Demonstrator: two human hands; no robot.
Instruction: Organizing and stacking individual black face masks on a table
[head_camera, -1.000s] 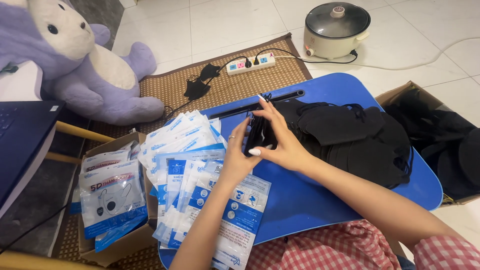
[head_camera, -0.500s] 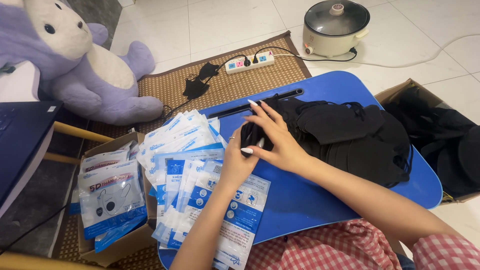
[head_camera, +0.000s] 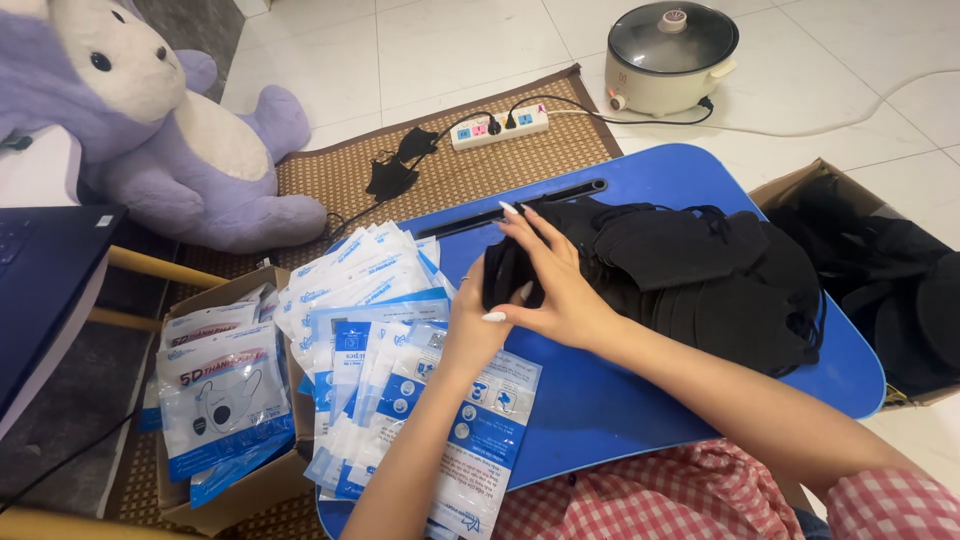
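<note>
Pinching a black mask (head_camera: 503, 282) from both sides, the fingers of the left hand (head_camera: 478, 322) and right hand (head_camera: 560, 285) clamp it above the blue counter (head_camera: 620, 400), between empty packets (head_camera: 380, 350) and the mask pile (head_camera: 700, 280), keeping both within reach.

The left end of the blue bench (head_camera: 640, 400) is covered by a fan of white and blue packets (head_camera: 370, 330), and its right half by a heap of black masks (head_camera: 700, 280). Bare surface is left only along the near edge, under the right forearm. The far edge is lined by a black slot (head_camera: 520, 207). Cardboard boxes (head_camera: 230, 400) are set against both ends.
</note>
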